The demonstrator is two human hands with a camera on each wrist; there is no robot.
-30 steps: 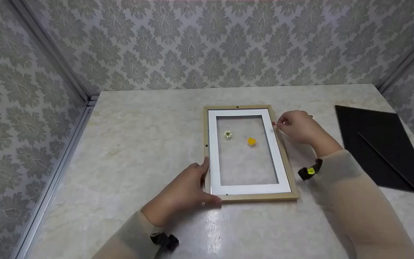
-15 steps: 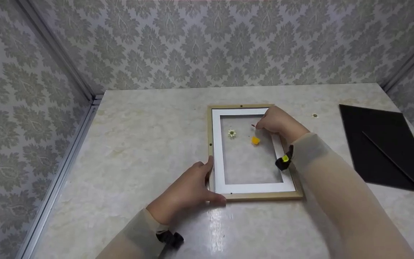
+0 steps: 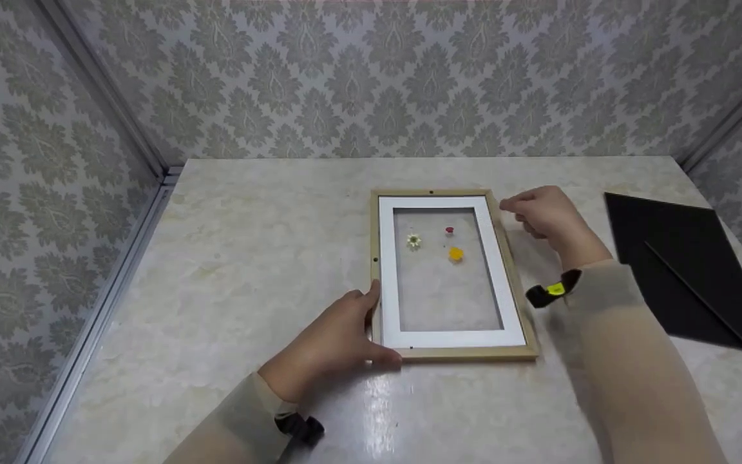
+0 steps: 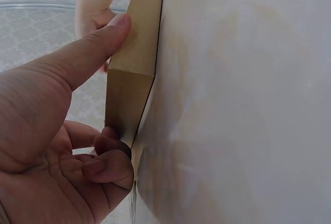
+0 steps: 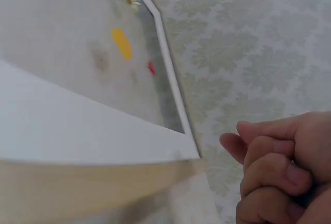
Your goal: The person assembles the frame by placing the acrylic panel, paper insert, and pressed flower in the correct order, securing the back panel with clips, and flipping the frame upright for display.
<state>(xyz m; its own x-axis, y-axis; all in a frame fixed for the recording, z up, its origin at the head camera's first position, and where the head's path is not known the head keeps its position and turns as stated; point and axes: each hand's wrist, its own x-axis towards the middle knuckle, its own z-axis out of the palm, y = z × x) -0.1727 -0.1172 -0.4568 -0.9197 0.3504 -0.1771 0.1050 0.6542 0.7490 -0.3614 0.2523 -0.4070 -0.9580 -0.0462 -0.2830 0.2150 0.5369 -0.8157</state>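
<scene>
A light wooden picture frame (image 3: 532, 352) with a white mat (image 3: 458, 339) lies on the table. My left hand (image 3: 329, 341) grips its near left corner; in the left wrist view the thumb presses one side and the fingers sit against the adjoining side. Inside the mat's opening are a white flower (image 3: 414, 240), a yellow flower (image 3: 455, 254) and a small red flower (image 3: 449, 230). My right hand (image 3: 548, 212) is off the frame's far right side. In the right wrist view its fingers are curled, with thumb and index tips close together and nothing visible between them.
A black board (image 3: 680, 258) with a narrow strip on it lies on the right of the marbled table (image 3: 268, 245). Patterned walls (image 3: 371, 77) stand behind and at both sides, with a metal rail (image 3: 100, 309) along the left.
The right hand moved in over the frame with the red flower, left it inside the mat opening and drew back to the right. The left hand stays at its corner.
</scene>
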